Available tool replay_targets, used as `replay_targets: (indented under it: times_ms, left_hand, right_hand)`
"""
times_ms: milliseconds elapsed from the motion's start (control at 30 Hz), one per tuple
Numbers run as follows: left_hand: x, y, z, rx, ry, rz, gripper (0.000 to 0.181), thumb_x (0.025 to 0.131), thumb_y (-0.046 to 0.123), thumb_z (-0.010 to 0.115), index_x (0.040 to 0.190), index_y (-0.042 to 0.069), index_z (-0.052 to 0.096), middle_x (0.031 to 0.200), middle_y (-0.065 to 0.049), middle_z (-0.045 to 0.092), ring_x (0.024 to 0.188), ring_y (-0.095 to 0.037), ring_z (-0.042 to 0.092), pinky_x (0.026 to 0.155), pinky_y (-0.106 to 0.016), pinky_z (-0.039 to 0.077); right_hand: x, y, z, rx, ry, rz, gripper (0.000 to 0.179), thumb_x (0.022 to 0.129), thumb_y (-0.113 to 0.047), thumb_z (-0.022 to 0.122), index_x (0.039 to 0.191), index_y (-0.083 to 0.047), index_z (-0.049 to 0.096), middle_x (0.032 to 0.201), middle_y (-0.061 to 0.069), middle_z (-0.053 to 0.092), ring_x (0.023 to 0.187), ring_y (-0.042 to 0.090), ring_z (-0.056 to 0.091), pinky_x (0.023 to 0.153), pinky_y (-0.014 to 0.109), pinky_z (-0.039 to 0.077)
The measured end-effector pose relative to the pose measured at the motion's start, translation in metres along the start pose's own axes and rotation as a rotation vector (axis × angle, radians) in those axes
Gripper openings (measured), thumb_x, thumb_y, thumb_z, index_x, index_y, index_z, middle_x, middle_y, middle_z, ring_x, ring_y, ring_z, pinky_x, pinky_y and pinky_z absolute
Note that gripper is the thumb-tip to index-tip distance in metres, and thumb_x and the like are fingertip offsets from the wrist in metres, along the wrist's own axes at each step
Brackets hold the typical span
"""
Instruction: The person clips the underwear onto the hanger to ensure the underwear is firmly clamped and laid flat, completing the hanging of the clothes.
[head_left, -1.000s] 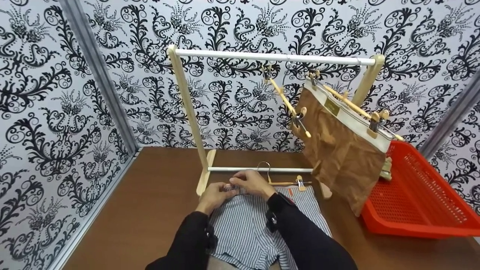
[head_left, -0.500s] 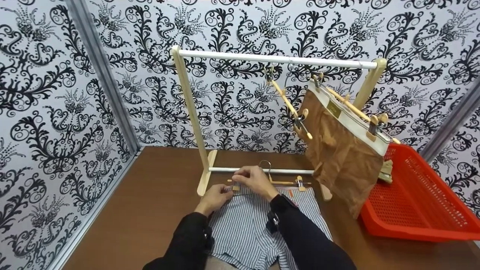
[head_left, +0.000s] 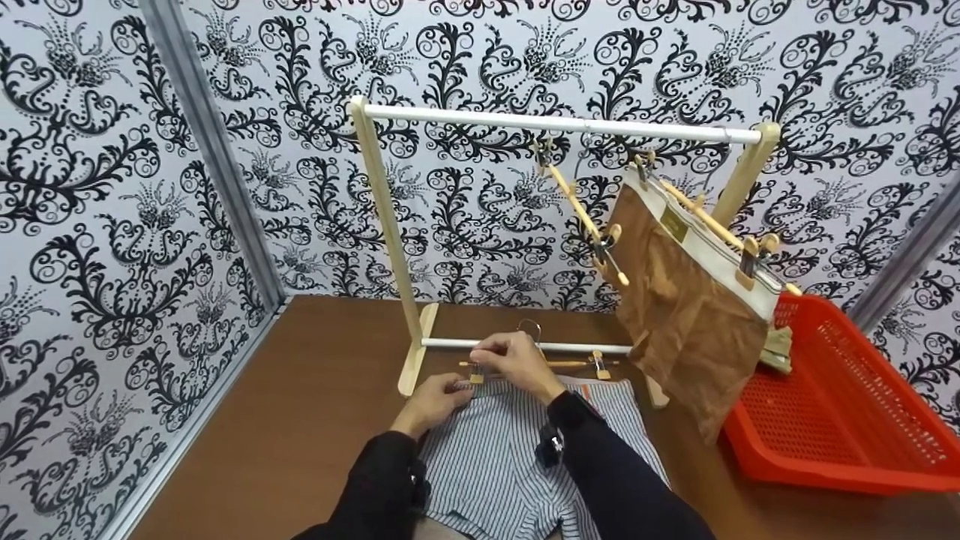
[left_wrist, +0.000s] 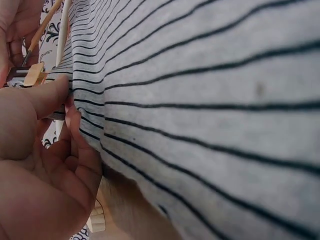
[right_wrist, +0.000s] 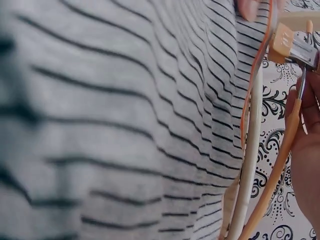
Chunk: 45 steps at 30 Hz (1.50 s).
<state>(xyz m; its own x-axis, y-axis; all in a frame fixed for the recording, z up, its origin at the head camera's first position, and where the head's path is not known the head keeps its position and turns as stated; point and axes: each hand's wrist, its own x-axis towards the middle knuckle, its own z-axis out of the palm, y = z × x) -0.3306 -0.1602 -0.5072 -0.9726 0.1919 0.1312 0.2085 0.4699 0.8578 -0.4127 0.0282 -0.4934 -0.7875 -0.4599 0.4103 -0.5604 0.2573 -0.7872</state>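
Grey-and-black striped shorts [head_left: 495,442] lie on the table, waistband toward the rack. My left hand [head_left: 435,403] pinches the waistband's left corner between thumb and fingers, also plain in the left wrist view. With my right hand [head_left: 517,363] I pinch the left wooden clip [head_left: 477,373] of a clip hanger [head_left: 568,364]. In the right wrist view that clip [right_wrist: 282,42] stands right beside the orange-lined waistband edge. The hanger's right clip [head_left: 600,365] sits at the waistband's upper edge; whether it grips the cloth, I cannot tell.
Behind the shorts stands a rack with a white rail [head_left: 480,115]. Brown shorts [head_left: 690,300] hang from it at the right, beside another clip hanger [head_left: 576,199]. A red basket [head_left: 840,469] at the right holds an olive-green cloth [head_left: 778,350]. Patterned walls enclose the table.
My right hand has shifted slightly up and away from the waistband, and the left clip has come into sight with it. The left hand keeps its hold. The head view has shifted a little.
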Motion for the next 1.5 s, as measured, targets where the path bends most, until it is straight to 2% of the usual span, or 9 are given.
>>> replay_targets:
  times_ms: [167,367,600,767,1033,1200,1400,1500]
  left_hand:
    - [0.001,-0.001,0.001,-0.048,-0.005,0.031,0.012,0.097,0.008,0.066,0.093,-0.003,0.066,0.085,-0.002,0.06,0.079,-0.016,0.053,0.074,-0.034,0.043]
    - [0.003,-0.003,0.002,-0.086,-0.026,0.041,0.014,0.097,0.007,0.066,0.09,-0.005,0.065,0.08,0.0,0.055,0.074,-0.014,0.05,0.069,-0.031,0.04]
    - [0.0,-0.002,0.0,-0.099,0.013,-0.051,0.014,0.098,0.009,0.065,0.095,-0.004,0.068,0.082,-0.001,0.06,0.073,-0.015,0.053,0.066,-0.029,0.043]
    - [-0.002,-0.003,-0.001,-0.131,0.043,-0.037,0.024,0.101,0.012,0.062,0.09,-0.009,0.067,0.077,-0.005,0.06,0.071,-0.017,0.053,0.063,-0.029,0.042]
    - [-0.003,-0.007,0.0,-0.192,0.035,-0.076,0.028,0.104,0.016,0.059,0.095,-0.01,0.067,0.079,-0.007,0.062,0.072,-0.018,0.055,0.064,-0.029,0.044]
    - [-0.001,-0.007,0.0,-0.203,0.045,-0.111,0.027,0.104,0.016,0.058,0.098,-0.009,0.066,0.081,-0.008,0.063,0.072,-0.017,0.055,0.064,-0.028,0.044]
    - [0.004,-0.004,0.002,-0.217,0.041,-0.172,0.024,0.105,0.015,0.056,0.091,-0.004,0.064,0.079,-0.005,0.059,0.07,-0.015,0.052,0.061,-0.026,0.043]
    - [0.008,-0.004,0.003,-0.218,0.04,-0.199,0.024,0.105,0.016,0.055,0.097,-0.004,0.065,0.08,-0.005,0.06,0.07,-0.014,0.053,0.061,-0.025,0.045]
  right_hand:
    - [0.0,0.0,-0.004,-0.039,-0.025,0.036,0.012,0.089,-0.023,0.079,0.095,-0.013,0.08,0.092,-0.002,0.076,0.084,0.013,0.067,0.078,0.026,0.053]
    - [-0.002,0.001,-0.005,-0.035,-0.043,0.03,0.011,0.088,-0.021,0.079,0.094,-0.011,0.08,0.093,-0.001,0.076,0.087,0.014,0.069,0.082,0.029,0.054]
    - [-0.005,0.0,-0.003,-0.057,-0.089,0.084,0.01,0.088,-0.025,0.08,0.093,-0.016,0.081,0.092,-0.005,0.076,0.086,0.012,0.067,0.084,0.03,0.052]
    - [-0.005,0.004,0.003,-0.03,-0.091,0.069,0.016,0.089,-0.025,0.079,0.097,-0.012,0.08,0.094,-0.002,0.076,0.088,0.013,0.067,0.085,0.031,0.052]
    - [-0.008,0.01,0.01,-0.061,-0.116,0.028,0.026,0.091,-0.024,0.077,0.105,-0.003,0.077,0.098,-0.002,0.076,0.09,0.012,0.067,0.085,0.03,0.053]
    - [-0.007,0.011,0.013,-0.063,-0.108,0.017,0.028,0.093,-0.025,0.075,0.109,-0.001,0.076,0.105,0.003,0.076,0.099,0.015,0.068,0.092,0.033,0.052]
    - [-0.005,0.008,0.015,-0.103,-0.097,0.001,0.033,0.097,-0.022,0.07,0.114,0.006,0.072,0.11,0.012,0.074,0.1,0.026,0.068,0.09,0.04,0.054]
    - [-0.005,0.006,0.012,-0.133,-0.108,0.002,0.039,0.098,-0.02,0.069,0.122,0.01,0.066,0.113,0.018,0.072,0.103,0.032,0.068,0.093,0.045,0.054]
